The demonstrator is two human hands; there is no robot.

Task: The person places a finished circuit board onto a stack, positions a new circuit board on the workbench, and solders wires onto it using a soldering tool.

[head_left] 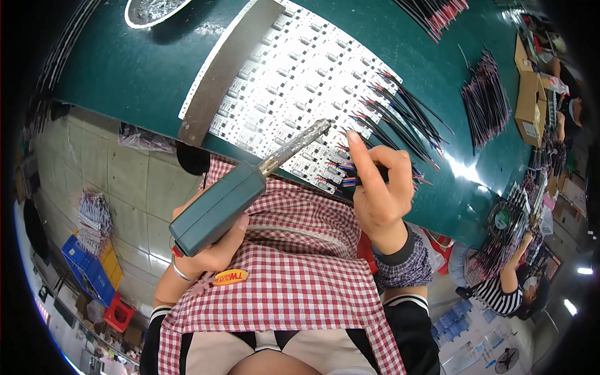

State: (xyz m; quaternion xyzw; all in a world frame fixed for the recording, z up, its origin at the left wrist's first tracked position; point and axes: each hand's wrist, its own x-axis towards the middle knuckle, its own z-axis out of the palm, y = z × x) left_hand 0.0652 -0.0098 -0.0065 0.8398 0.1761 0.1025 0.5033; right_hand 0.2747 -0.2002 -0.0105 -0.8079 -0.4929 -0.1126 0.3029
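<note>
My left hand (215, 250) is closed around the handle of a dark green soldering gun (219, 209). Its long metal shaft slants up to the right, and the tip lies over a white circuit board panel (275, 94) full of small components. Close to that tip is my right hand (384, 187), fingers bent and drawn together on a black wire, mostly hidden behind them. Several black wires (400, 115) with coloured ends fan out from the panel's right edge, some passing under my right hand. A flat dark strip (228, 69) lies across the panel's left side.
On the green table (112, 75) are a white-rimmed bowl (150, 24) at the far left, a wire bundle (487, 100) at right and another (434, 15) behind. A small fan (503, 219) stands at the right edge. Beyond are a cardboard box (530, 106), a person (503, 294) and a red stool (119, 312).
</note>
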